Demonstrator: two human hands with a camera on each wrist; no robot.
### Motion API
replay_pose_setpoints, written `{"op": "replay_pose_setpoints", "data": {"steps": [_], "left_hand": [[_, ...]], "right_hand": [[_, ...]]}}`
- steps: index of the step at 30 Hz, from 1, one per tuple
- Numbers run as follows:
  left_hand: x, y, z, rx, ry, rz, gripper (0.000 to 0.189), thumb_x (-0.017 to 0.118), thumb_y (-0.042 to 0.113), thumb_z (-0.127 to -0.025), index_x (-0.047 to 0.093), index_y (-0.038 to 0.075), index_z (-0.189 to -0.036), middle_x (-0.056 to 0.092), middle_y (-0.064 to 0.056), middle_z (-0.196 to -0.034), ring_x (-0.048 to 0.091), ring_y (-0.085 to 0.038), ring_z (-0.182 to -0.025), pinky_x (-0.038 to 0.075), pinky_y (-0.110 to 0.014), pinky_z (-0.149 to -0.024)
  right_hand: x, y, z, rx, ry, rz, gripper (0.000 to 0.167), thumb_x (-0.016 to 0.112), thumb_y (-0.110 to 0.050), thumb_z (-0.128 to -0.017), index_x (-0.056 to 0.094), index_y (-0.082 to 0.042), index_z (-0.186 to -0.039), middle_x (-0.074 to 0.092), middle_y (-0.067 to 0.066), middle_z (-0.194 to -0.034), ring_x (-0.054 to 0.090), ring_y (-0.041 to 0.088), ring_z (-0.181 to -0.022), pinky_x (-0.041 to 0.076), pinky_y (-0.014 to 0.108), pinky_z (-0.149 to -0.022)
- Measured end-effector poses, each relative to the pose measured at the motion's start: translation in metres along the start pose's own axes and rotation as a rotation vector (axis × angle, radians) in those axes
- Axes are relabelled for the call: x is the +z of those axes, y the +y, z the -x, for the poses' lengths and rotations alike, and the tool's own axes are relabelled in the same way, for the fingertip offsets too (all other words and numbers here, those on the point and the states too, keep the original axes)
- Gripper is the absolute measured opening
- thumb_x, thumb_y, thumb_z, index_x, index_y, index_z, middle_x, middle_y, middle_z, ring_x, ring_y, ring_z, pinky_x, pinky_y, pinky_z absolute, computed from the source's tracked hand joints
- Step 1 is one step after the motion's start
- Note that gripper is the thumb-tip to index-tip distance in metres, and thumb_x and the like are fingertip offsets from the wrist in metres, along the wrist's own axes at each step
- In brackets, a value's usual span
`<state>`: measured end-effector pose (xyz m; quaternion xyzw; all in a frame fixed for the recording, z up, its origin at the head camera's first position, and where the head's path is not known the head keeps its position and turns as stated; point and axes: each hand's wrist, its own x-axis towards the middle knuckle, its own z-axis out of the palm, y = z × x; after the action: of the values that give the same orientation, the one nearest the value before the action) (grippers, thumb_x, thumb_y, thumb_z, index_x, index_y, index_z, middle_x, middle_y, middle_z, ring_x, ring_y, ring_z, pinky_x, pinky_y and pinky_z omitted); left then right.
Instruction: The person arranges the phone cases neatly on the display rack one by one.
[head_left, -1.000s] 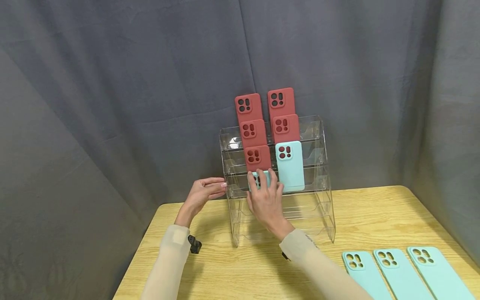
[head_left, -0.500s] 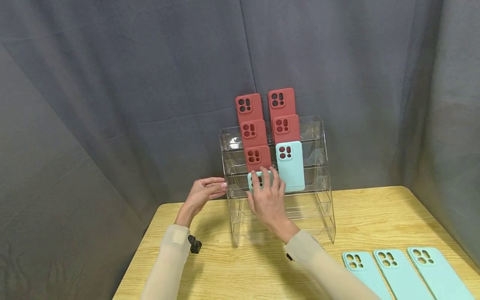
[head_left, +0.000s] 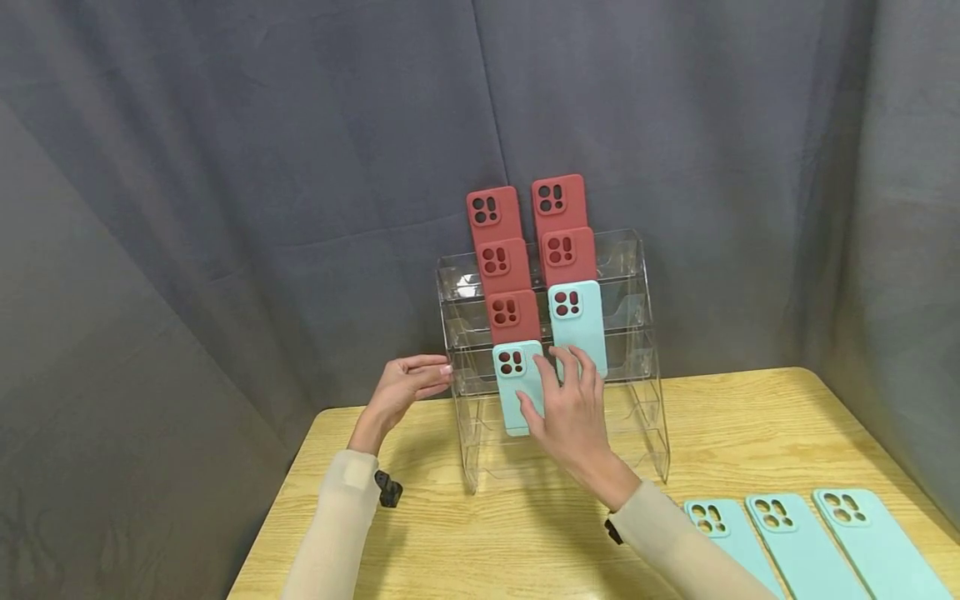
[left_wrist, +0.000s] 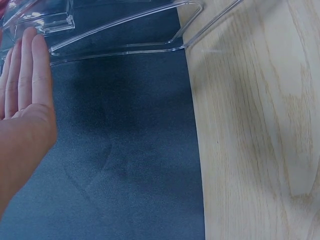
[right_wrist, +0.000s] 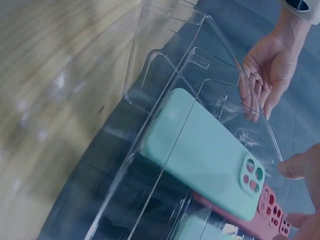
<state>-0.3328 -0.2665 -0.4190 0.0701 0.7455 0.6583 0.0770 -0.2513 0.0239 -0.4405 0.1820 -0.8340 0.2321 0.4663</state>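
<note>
A clear acrylic tiered rack (head_left: 622, 260) stands on the table. Low on its left column leans a mint phone case (head_left: 517, 407), also large in the right wrist view. My right hand (head_left: 576, 423) hovers at this case's right side, fingers loosely bent and holding nothing. Partly behind those fingers, one tier higher, is another mint phone case (head_left: 581, 321). At the rack's left side my left hand (head_left: 401, 387) holds its fingers straight and together, fingertips right at the side panel. The left wrist view shows that palm (left_wrist: 30, 125) beside the clear plastic.
Red phone cases fill the upper tiers, such as the top left one (head_left: 495, 217) and top right one (head_left: 561, 204). Three mint cases, including the middle one (head_left: 806, 546), lie at the table's front right. A grey curtain (head_left: 300, 167) hangs behind the wooden table (head_left: 465, 542).
My right hand has come off the lower left mint case and moved right and down, uncovering it. My left hand has stayed at the rack's side.
</note>
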Motion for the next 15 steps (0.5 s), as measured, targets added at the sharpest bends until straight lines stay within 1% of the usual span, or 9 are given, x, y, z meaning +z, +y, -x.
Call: {"op": "replay_pose_setpoints", "data": {"steps": [3,7,10,12,15], "left_hand": [[0.0,0.0,0.001,-0.003,0.002,0.002,0.047,0.076,0.015,-0.098,0.063,-0.004,-0.138,0.077,-0.005,-0.116,0.078,-0.015,-0.102,0.058,-0.044,-0.107],[0.002,0.0,0.002,-0.005,0.001,-0.001,0.046,0.077,0.015,-0.098,0.064,-0.004,-0.137,0.077,-0.005,-0.116,0.078,-0.015,-0.102,0.055,-0.049,-0.11],[0.002,0.0,0.002,-0.005,0.002,0.0,0.046,0.077,0.016,-0.098,0.064,-0.004,-0.137,0.077,-0.004,-0.114,0.078,-0.015,-0.102,0.053,-0.051,-0.112],[0.002,0.001,0.002,-0.007,0.005,0.003,0.046,0.076,0.016,-0.098,0.064,-0.004,-0.137,0.077,-0.003,-0.113,0.078,-0.014,-0.101,0.054,-0.051,-0.111],[0.001,0.001,0.001,-0.009,0.009,0.002,0.046,0.076,0.016,-0.098,0.063,-0.004,-0.138,0.078,-0.002,-0.112,0.078,-0.014,-0.101,0.055,-0.048,-0.11]], "right_hand": [[-0.011,0.008,0.012,0.021,0.006,-0.027,0.055,0.088,-0.026,-0.082,0.066,0.0,-0.126,0.059,0.026,-0.13,0.052,0.053,-0.127,0.048,0.064,-0.092],[-0.027,0.018,0.031,0.053,0.003,-0.053,0.054,0.087,-0.025,-0.081,0.067,0.002,-0.123,0.06,0.027,-0.127,0.053,0.052,-0.123,0.048,0.062,-0.092],[-0.04,0.027,0.043,0.063,-0.017,-0.064,0.052,0.088,-0.022,-0.08,0.068,0.002,-0.122,0.061,0.026,-0.125,0.055,0.05,-0.119,0.049,0.06,-0.088],[-0.049,0.033,0.052,0.06,-0.031,-0.072,0.051,0.088,-0.02,-0.078,0.069,0.002,-0.12,0.063,0.025,-0.122,0.057,0.049,-0.117,0.049,0.059,-0.084],[-0.062,0.043,0.064,0.055,-0.062,-0.083,0.046,0.089,-0.017,-0.076,0.071,0.001,-0.114,0.065,0.022,-0.117,0.058,0.048,-0.114,0.05,0.059,-0.083]]}}
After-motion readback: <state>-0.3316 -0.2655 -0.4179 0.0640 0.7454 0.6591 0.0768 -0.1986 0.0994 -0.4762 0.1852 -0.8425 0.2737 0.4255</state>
